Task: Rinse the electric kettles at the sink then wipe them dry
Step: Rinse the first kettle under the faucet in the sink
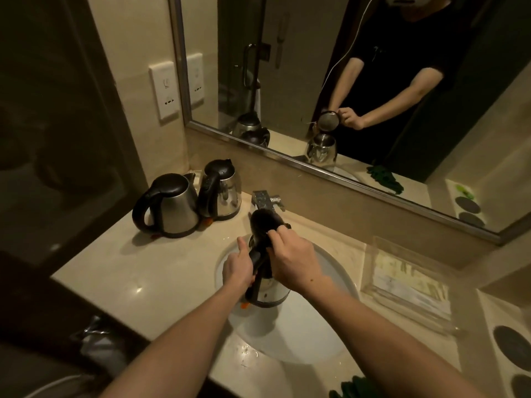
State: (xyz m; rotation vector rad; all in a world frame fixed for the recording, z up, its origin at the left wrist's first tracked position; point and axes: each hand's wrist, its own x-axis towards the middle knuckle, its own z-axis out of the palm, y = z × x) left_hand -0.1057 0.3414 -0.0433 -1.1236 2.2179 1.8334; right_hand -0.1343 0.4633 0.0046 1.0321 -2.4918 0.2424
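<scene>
A steel electric kettle [271,293] with a black handle hangs over the white sink [324,282]. My left hand [238,267] grips its handle. My right hand [290,258] holds its raised black lid [263,222], which stands open just below the chrome tap [265,199]. Two more steel kettles stand on the counter at the left: a nearer one [169,205] with its lid closed, and a farther one [221,193] by the wall.
A beige stone counter [129,271] surrounds the sink. A wall mirror [330,81] reflects a person and the kettles. A clear tray [408,285] lies at the right, a green cloth [352,390] at the front edge, a wall socket [166,93] at the left.
</scene>
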